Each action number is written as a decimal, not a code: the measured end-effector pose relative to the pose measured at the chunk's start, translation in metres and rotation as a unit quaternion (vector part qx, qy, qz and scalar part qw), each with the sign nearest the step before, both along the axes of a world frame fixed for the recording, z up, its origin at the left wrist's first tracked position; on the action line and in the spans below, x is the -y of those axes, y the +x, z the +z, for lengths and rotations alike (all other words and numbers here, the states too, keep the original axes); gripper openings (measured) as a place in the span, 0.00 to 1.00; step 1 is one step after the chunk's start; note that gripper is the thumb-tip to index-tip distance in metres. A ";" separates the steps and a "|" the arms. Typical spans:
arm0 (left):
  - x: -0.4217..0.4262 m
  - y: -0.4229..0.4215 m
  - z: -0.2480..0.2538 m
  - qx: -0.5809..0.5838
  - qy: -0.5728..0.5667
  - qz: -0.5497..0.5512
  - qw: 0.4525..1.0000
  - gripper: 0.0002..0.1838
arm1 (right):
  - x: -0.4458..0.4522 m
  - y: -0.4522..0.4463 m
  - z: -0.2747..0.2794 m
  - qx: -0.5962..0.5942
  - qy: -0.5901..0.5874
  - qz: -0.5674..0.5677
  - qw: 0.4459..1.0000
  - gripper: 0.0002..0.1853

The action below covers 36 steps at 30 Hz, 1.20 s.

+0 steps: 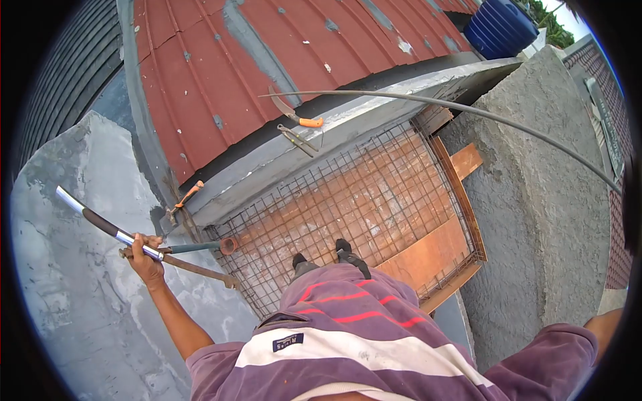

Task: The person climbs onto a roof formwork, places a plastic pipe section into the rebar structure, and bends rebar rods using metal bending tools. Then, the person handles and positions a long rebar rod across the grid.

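Observation:
My left hand (pixel 146 257) is closed around a silver tube with a black grip (pixel 100 223), at the left over the grey concrete. Just beside that hand lie a green-handled tool (pixel 195 247) and a brownish bar (pixel 197 270); whether the hand also touches them I cannot tell. An orange-handled hammer (pixel 186 198) rests on the ledge corner. Further along the ledge are a curved saw with an orange handle (pixel 310 122) and pincers (pixel 296 139). My feet stand on the steel mesh (pixel 361 197). My right hand is out of view; only part of that arm shows at the right edge.
A long thin rod (pixel 508 121) arches across the upper right. Beyond the ledge (pixel 231 189) rises a red metal roof (pixel 221 73). A blue tank (pixel 500 28) sits at the top right. Wooden boards (pixel 428 252) edge the mesh, with rough concrete (pixel 535 220) to the right.

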State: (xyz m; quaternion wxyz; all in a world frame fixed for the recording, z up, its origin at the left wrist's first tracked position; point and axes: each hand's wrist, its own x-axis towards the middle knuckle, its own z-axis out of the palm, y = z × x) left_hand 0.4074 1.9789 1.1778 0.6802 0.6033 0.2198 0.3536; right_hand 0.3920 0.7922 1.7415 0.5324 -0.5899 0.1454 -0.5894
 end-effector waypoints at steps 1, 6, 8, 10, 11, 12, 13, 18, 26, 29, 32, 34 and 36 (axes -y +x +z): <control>0.012 0.014 0.004 -0.007 -0.006 -0.011 1.000 0.07 | 0.010 -0.013 -0.006 0.011 0.014 0.008 1.000 0.23; 0.053 0.079 0.007 -0.028 -0.082 -0.165 0.982 0.06 | 0.064 -0.108 -0.112 0.075 0.116 0.066 0.988 0.23; 0.071 0.105 -0.010 -0.028 -0.089 -0.207 0.974 0.05 | 0.063 -0.144 -0.221 0.117 0.186 0.101 0.970 0.23; 0.078 0.124 -0.034 -0.063 -0.110 -0.259 0.958 0.04 | -0.021 -0.148 -0.318 0.127 0.254 0.003 0.959 0.20; 0.088 0.132 -0.042 -0.075 -0.100 -0.289 0.949 0.04 | -0.063 -0.142 -0.352 0.106 0.281 -0.077 0.951 0.19; 0.098 0.141 -0.049 -0.086 -0.089 -0.319 0.940 0.04 | -0.073 -0.150 -0.388 0.096 0.282 -0.120 0.947 0.17; 0.108 0.151 -0.056 -0.096 -0.078 -0.346 0.930 0.04 | -0.092 -0.156 -0.416 0.083 0.310 -0.166 0.932 0.19; 0.183 0.187 -0.090 -0.184 0.054 -0.474 0.859 0.14 | -0.109 -0.223 -0.522 0.047 0.404 -0.249 0.879 0.23; 0.288 0.205 -0.223 -0.358 0.100 -0.627 0.684 0.24 | -0.156 -0.323 -0.673 0.000 0.507 -0.316 0.802 0.24; 0.314 0.202 -0.271 -0.384 0.125 -0.668 0.626 0.18 | -0.171 -0.342 -0.717 -0.005 0.539 -0.330 0.775 0.24; 0.328 0.196 -0.310 -0.402 0.159 -0.684 0.587 0.05 | -0.181 -0.353 -0.750 0.006 0.542 -0.341 0.768 0.24; 0.326 0.201 -0.331 -0.420 0.164 -0.689 0.568 0.04 | -0.186 -0.356 -0.779 0.028 0.539 -0.348 0.766 0.21; 0.329 0.203 -0.332 -0.442 0.183 -0.689 0.544 0.04 | -0.197 -0.361 -0.812 0.008 0.529 -0.347 0.774 0.15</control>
